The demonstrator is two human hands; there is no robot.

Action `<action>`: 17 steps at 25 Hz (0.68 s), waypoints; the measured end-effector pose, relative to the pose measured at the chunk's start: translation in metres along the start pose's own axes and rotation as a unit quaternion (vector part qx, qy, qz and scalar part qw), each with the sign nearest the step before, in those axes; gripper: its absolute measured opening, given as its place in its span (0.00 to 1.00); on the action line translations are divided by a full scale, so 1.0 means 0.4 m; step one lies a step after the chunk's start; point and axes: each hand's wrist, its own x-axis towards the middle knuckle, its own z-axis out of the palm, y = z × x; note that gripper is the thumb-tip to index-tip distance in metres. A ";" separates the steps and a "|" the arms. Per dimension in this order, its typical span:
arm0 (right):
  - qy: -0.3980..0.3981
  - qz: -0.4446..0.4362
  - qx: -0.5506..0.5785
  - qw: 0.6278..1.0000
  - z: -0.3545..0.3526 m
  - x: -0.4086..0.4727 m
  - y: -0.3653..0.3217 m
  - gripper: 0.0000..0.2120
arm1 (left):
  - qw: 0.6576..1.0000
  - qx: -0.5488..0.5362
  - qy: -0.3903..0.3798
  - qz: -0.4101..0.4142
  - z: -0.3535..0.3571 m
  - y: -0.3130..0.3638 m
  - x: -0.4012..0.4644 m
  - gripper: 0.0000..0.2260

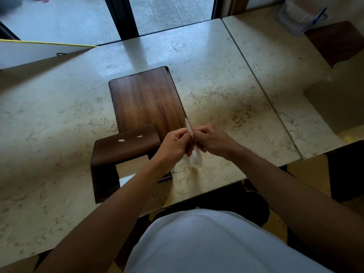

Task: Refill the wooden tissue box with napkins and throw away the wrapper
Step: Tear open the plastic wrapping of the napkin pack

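A dark wooden tissue box (110,154) lies open on the marble table, its hollow side facing me. Its flat wooden lid (145,101) lies just behind it. Above the box's right corner, my left hand (173,146) and my right hand (212,140) both pinch the top edge of a napkin pack in a clear wrapper with red trim (195,160). The pack hangs edge-on between my fists, so its contents are hard to make out.
The marble table (59,119) meets a second one (279,62) on the right. A clear plastic holder (301,14) stands at the far right corner. A white board (35,52) leans at the far left. Glass doors lie beyond.
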 end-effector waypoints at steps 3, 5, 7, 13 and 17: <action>0.011 0.003 0.020 1.000 0.006 0.006 0.008 0.17 | 1.000 0.007 0.019 0.003 0.002 -0.002 0.008 0.13; 0.033 0.006 0.007 0.999 0.010 0.012 0.004 0.17 | 0.999 0.030 0.035 0.002 0.004 0.004 0.014 0.13; 0.087 0.002 -0.055 0.995 -0.002 0.020 -0.002 0.18 | 0.988 0.131 0.076 0.012 -0.005 0.010 0.022 0.14; 0.147 0.021 -0.249 0.957 -0.070 0.019 0.006 0.18 | 0.919 0.372 0.127 0.027 -0.092 0.051 0.026 0.15; 0.122 0.021 -0.325 0.938 -0.082 0.014 -0.006 0.19 | 0.889 0.456 0.050 0.010 -0.112 0.088 0.021 0.14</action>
